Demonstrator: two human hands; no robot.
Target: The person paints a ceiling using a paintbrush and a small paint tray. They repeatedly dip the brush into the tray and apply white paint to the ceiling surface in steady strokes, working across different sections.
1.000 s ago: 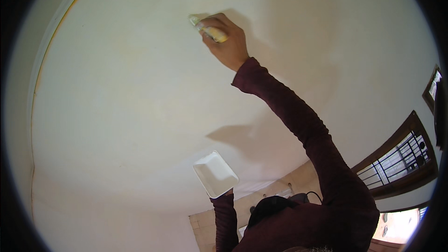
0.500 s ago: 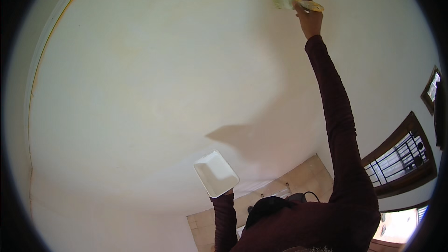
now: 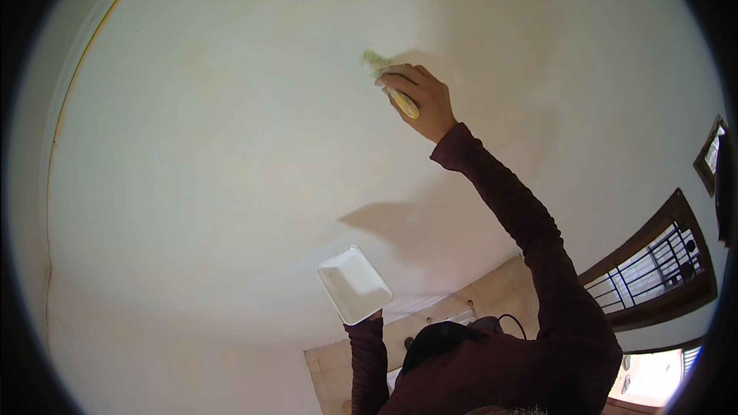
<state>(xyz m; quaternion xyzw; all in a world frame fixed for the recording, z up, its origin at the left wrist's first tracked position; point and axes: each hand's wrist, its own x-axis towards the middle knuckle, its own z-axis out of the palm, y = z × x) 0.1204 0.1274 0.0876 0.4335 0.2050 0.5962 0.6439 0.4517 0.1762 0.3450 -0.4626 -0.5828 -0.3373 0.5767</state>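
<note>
My right hand (image 3: 427, 100) is raised, its fingers closed around a paintbrush (image 3: 404, 104) with a yellowish, paint-marked handle. The pale, green-tinged bristles point up and left and appear to meet the off-white wall (image 3: 231, 154). Lower down, my left hand (image 3: 376, 315) supports a white rectangular paint tray (image 3: 335, 288) from beneath, and the tray hides most of its fingers. The tray tilts so that its hollow inside shows; whether white paint lies in it I cannot tell.
A yellow-edged strip (image 3: 96, 31) runs along the wall's left border. On the right are a brown-framed barred window (image 3: 653, 261) and a smaller dark frame (image 3: 709, 155). Below lies a beige tiled floor (image 3: 503, 284), with a thin black cable (image 3: 516, 318) beside my body.
My right hand has swept the paintbrush left and downward across the wall, and that arm is more bent. The left hand and tray have barely moved.
</note>
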